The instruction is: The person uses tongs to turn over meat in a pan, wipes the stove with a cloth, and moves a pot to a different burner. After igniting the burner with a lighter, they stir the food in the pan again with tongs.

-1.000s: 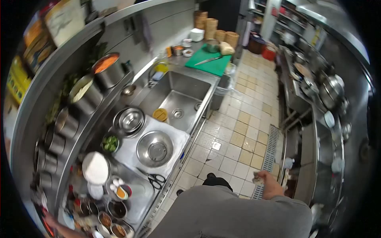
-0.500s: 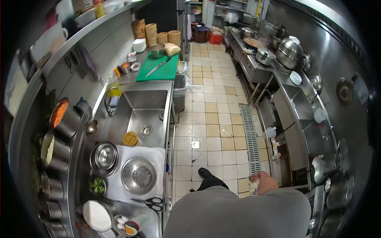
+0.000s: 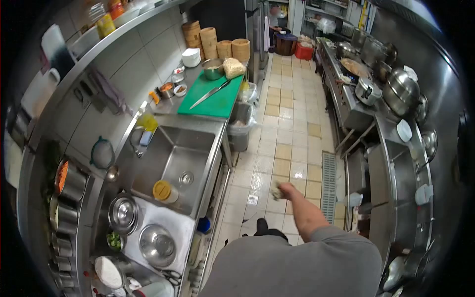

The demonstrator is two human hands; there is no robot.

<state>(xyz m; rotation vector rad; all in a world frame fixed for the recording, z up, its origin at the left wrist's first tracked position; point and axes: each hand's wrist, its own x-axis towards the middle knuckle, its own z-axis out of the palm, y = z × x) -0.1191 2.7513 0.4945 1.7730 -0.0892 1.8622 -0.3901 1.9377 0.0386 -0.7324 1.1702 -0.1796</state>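
My right hand (image 3: 285, 189) reaches out in front of me over the tiled floor, its fingers closed round a pale crumpled bundle (image 3: 276, 193). The bundle is small and blurred, so its kind does not show. To the left of that hand stands the sink counter, with a yellow-lidded jar (image 3: 165, 191) in the sink (image 3: 190, 166). A metal bowl (image 3: 157, 245) rests on a white cloth (image 3: 184, 222) nearer to me. My left hand is out of view.
On the green cutting board (image 3: 203, 94) lie a knife (image 3: 210, 94), a metal pot (image 3: 213, 69) and a bag of pale food (image 3: 233, 68). A lined bin (image 3: 239, 129) stands beside the counter. Stoves with pots (image 3: 368, 91) line the right side; a floor drain (image 3: 328, 188) runs alongside.
My right hand has swung forward and to the left, away from my side, with the pale bundle still in it. The view has turned, and the room appears shifted and tilted.
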